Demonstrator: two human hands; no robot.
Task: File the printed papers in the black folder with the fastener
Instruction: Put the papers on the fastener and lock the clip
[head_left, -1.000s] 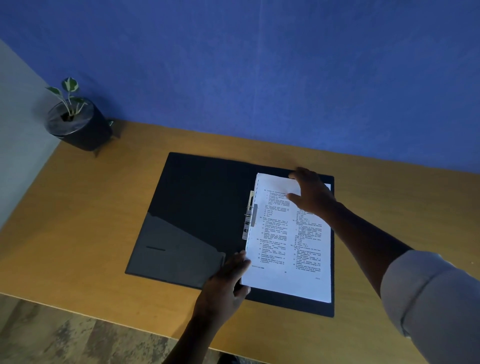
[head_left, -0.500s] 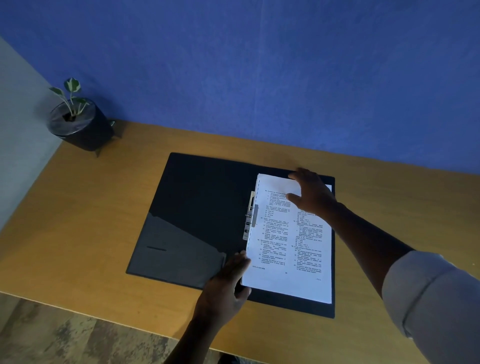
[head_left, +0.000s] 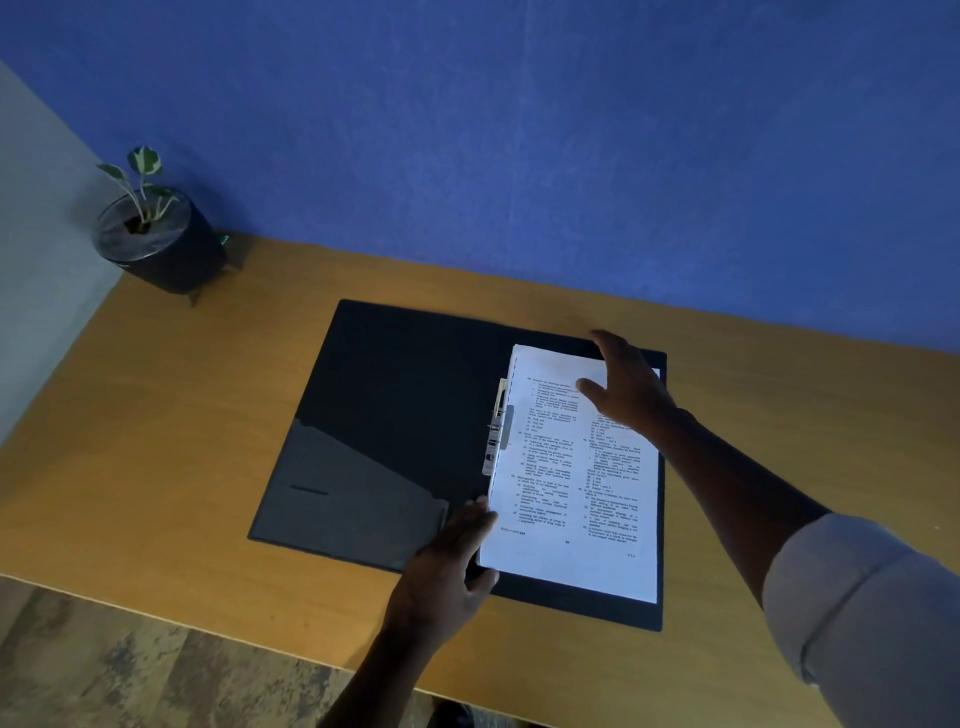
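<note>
The black folder (head_left: 395, 415) lies open and flat on the wooden table. A stack of printed papers (head_left: 566, 499) rests on its right half. The pale fastener strip (head_left: 497, 426) shows along the stack's left edge at the spine. My left hand (head_left: 447, 566) lies near the papers' lower left corner, fingers straight and touching the stack's edge. My right hand (head_left: 623, 384) rests flat on the upper right part of the top sheet with fingers spread.
A small potted plant (head_left: 156, 239) in a dark pot stands at the table's far left corner. A blue wall runs behind the table (head_left: 779, 426). The table's front edge is close to my body, with the floor (head_left: 104, 660) below at the left.
Almost nothing moves. My right hand has spread a little wider on the top of the papers; my left hand stays at the lower left corner.
</note>
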